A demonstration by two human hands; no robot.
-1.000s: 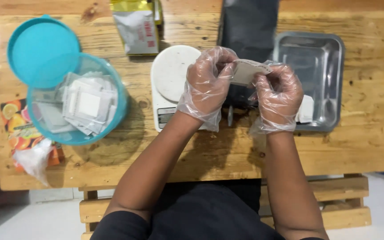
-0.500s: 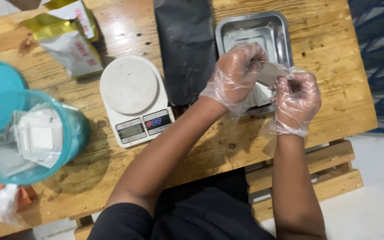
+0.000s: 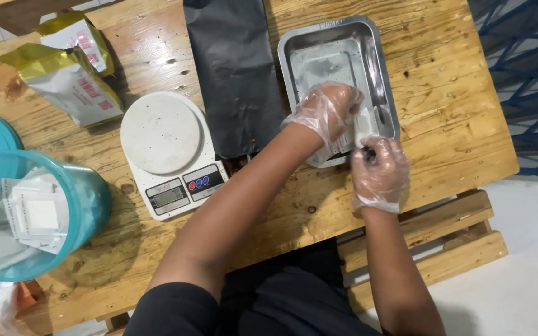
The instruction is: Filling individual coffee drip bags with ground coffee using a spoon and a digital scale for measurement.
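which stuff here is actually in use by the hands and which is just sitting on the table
In use: left hand and right hand, both gloved, on a small white packet at the near edge of the metal tray.

Lying about: kitchen scale, black bag, teal tub of white sachets, gold-topped pouches.

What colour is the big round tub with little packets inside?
The round plastic tub is teal blue, seen in the head view.
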